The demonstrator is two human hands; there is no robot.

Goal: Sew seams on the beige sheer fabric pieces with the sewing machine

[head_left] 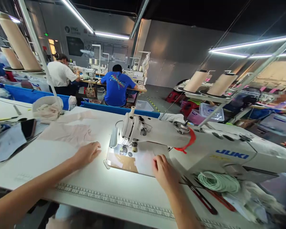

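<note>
My left hand [87,156] is over the white table, left of the sewing machine [157,130], with its fingers curled in. Just behind it lies a thin pale pink cloth [66,133]. My right hand [164,170] is at the right side of the machine's bed, fingers bent down beside a whitish patch [144,162] on the plate. Anything within either hand's fingers is hidden. The machine's lamp lights the needle area [122,149], where no cloth can be made out under the foot. A red strip [189,143] hangs from the machine's arm.
Dark red-handled thread snips [202,198] and a coil of pale green cord [218,182] lie at right. A printed ruler [114,200] runs along the front edge. A phone [28,128] and papers [10,143] lie left. Thread cones [196,81] stand behind; two people sew farther off.
</note>
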